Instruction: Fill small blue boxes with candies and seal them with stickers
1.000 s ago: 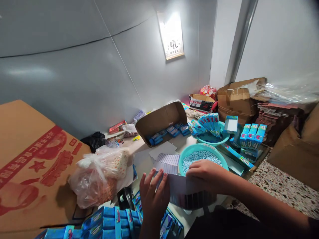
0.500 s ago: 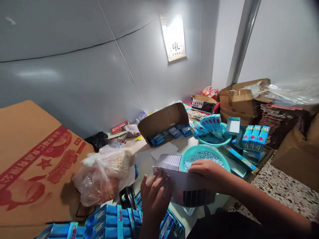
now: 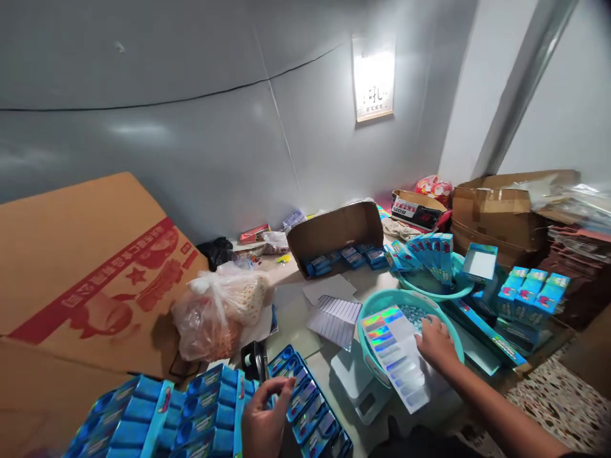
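Note:
My right hand [image 3: 436,343] grips the right edge of a shiny holographic sticker sheet [image 3: 398,362], which slants over a teal basin [image 3: 367,312] of small pale-blue pieces [image 3: 414,318]. My left hand [image 3: 268,407] is closed, thumb and fingers drawn together, at the left edge of a row of small blue boxes [image 3: 312,410]. Whatever its fingertips hold, if anything, is too small to make out. Left of that hand stand more blue packs [image 3: 200,407] with round openings. A ruled white sheet [image 3: 334,318] lies on the table behind.
A large carton [image 3: 95,280] and a plastic bag [image 3: 214,312] stand on the left. An open cardboard box [image 3: 334,232] holding blue boxes sits at the back. A second teal basin [image 3: 420,286] is at the right, beside upright blue boxes [image 3: 532,299]. A white stool-like plastic piece [image 3: 358,381] lies near the front basin.
My left hand has left the sticker sheet and come down to the small blue boxes. My right hand has swung the sheet over the basin, shiny side now showing. The view has turned left.

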Tool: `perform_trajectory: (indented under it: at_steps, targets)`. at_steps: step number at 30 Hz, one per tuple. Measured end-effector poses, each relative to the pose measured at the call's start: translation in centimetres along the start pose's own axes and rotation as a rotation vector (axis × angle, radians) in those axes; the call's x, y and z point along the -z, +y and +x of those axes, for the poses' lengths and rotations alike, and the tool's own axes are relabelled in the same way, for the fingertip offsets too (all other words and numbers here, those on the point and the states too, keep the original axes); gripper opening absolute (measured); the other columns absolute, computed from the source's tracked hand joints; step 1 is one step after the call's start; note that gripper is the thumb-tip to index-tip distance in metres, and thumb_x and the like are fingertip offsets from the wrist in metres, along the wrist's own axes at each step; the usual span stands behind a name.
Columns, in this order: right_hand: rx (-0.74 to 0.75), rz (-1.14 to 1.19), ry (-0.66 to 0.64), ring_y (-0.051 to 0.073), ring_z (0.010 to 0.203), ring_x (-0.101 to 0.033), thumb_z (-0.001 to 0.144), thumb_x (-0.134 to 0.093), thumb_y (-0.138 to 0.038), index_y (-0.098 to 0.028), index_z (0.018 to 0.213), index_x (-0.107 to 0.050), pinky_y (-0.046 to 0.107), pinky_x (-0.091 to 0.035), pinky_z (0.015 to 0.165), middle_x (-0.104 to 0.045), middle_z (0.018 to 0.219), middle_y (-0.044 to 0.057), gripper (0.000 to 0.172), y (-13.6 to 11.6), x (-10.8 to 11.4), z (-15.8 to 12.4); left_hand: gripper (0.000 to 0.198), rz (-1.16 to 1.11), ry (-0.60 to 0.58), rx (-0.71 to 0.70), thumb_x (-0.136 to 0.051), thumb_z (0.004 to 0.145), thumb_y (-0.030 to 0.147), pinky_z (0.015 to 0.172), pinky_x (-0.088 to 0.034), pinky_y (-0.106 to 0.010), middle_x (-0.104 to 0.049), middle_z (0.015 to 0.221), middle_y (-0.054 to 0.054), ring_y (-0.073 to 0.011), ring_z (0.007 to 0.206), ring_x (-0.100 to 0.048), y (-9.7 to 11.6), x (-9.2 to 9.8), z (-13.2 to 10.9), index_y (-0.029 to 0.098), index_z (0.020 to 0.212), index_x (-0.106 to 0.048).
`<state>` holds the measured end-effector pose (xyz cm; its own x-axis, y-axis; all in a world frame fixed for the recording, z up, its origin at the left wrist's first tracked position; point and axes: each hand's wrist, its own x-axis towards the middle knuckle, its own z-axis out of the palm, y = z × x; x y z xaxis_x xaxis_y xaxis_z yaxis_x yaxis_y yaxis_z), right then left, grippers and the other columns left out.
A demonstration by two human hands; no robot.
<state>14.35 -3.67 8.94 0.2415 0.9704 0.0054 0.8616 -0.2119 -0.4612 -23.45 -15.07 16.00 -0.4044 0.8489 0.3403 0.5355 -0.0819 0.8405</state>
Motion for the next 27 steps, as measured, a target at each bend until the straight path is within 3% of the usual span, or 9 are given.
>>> perform_trajectory:
  at_steps: [2, 3, 6, 8, 11, 14, 17, 22, 27]
  targets:
    - [0.167, 0.093, 0.02, 0.037, 0.134, -0.04, 0.082, -0.053, -0.014, -0.012, 0.124, -0.06, 0.054, -0.035, 0.108, -0.046, 0.141, 0.022, 0.043, -2.9, -1.2, -1.1, 0.04, -0.098, -0.045, 0.178, -0.074, 0.07, 0.059, 0.057, -0.055, -0.031, -0.068, 0.063, -0.004, -0.02, 0.059, -0.065, -0.2, -0.1, -0.4, 0.019, 0.068, -0.071]
    - [0.348, 0.207, -0.071, 0.033, 0.136, -0.04, 0.082, -0.055, -0.015, -0.014, 0.129, -0.057, 0.051, -0.033, 0.111, -0.046, 0.142, 0.02, 0.047, -5.0, -1.8, -1.9, 0.042, -0.152, -0.059, 0.258, -0.075, 0.068, 0.059, 0.058, -0.053, -0.028, -0.067, 0.063, -0.003, -0.0182, 0.06, -0.064, -0.3, -0.1, -0.5, 0.018, 0.068, -0.071]
    - [0.7, 0.603, -0.563, 0.028, 0.133, -0.043, 0.08, -0.066, -0.025, -0.017, 0.134, -0.052, 0.046, -0.038, 0.11, -0.045, 0.143, 0.016, 0.056, -12.2, -3.3, -4.4, 0.044, -0.249, -0.058, 0.379, -0.077, 0.065, 0.059, 0.062, -0.049, -0.025, -0.064, 0.064, -0.002, -0.0155, 0.063, -0.059, -0.5, -0.1, -0.4, 0.016, 0.07, -0.069]
    - [0.642, 0.853, -0.856, 0.027, 0.13, -0.046, 0.08, -0.071, -0.035, -0.02, 0.135, -0.05, 0.042, -0.045, 0.102, -0.046, 0.142, 0.014, 0.061, -16.5, -4.3, -5.8, 0.044, -0.275, -0.059, 0.397, -0.076, 0.066, 0.059, 0.063, -0.048, -0.025, -0.063, 0.065, -0.001, -0.0149, 0.065, -0.057, -0.8, -0.2, -0.2, 0.016, 0.07, -0.068]
    - [0.325, 1.188, -1.02, 0.025, 0.125, -0.049, 0.066, -0.085, -0.043, -0.019, 0.125, -0.056, 0.037, -0.045, 0.098, -0.054, 0.133, 0.012, 0.07, -20.4, -6.1, -6.8, 0.044, -0.317, -0.079, 0.428, -0.077, 0.065, 0.058, 0.064, -0.046, -0.024, -0.061, 0.065, 0.0, -0.0143, 0.065, -0.055, -1.4, -0.4, 0.2, 0.016, 0.07, -0.066]
    - [0.054, 1.351, -1.069, 0.02, 0.099, -0.06, 0.056, -0.091, -0.045, -0.02, 0.122, -0.057, 0.03, -0.048, 0.079, -0.062, 0.112, 0.007, 0.078, -21.7, -7.6, -6.9, 0.046, -0.362, -0.101, 0.452, -0.078, 0.064, 0.059, 0.064, -0.045, -0.023, -0.059, 0.065, 0.0, -0.0129, 0.064, -0.053, -1.9, -0.6, 0.5, 0.015, 0.07, -0.063]
    - [-0.04, 1.384, -1.096, 0.014, 0.079, -0.061, 0.058, -0.09, -0.048, -0.02, 0.12, -0.057, 0.024, -0.044, 0.063, -0.061, 0.091, 0.001, 0.076, -21.8, -7.9, -6.8, 0.05, -0.415, -0.115, 0.466, -0.076, 0.064, 0.063, 0.06, -0.043, -0.022, -0.053, 0.063, 0.002, -0.0106, 0.06, -0.048, -2.1, -0.5, 0.8, 0.016, 0.069, -0.06]
    - [-0.114, 1.405, -1.103, 0.012, 0.069, -0.06, 0.054, -0.09, -0.047, -0.016, 0.102, -0.064, 0.025, -0.045, 0.062, -0.064, 0.084, 0.003, 0.063, -22.1, -7.5, -6.4, 0.052, -0.452, -0.111, 0.48, -0.072, 0.065, 0.066, 0.058, -0.043, -0.022, -0.05, 0.062, 0.003, -0.0098, 0.058, -0.047, -2.1, -1.1, 0.8, 0.017, 0.069, -0.057]
    - [-0.079, 1.331, -0.893, 0.009, 0.057, -0.054, 0.047, -0.09, -0.043, -0.016, 0.079, -0.06, 0.025, -0.043, 0.06, -0.061, 0.066, -0.002, 0.052, -22.8, -9.3, -4.8, 0.047, -0.342, -0.05, 0.484, -0.072, 0.068, 0.062, 0.06, -0.045, -0.024, -0.059, 0.063, 0.0, -0.0133, 0.06, -0.053, -2.9, -2.6, 1.1, 0.016, 0.072, -0.062]
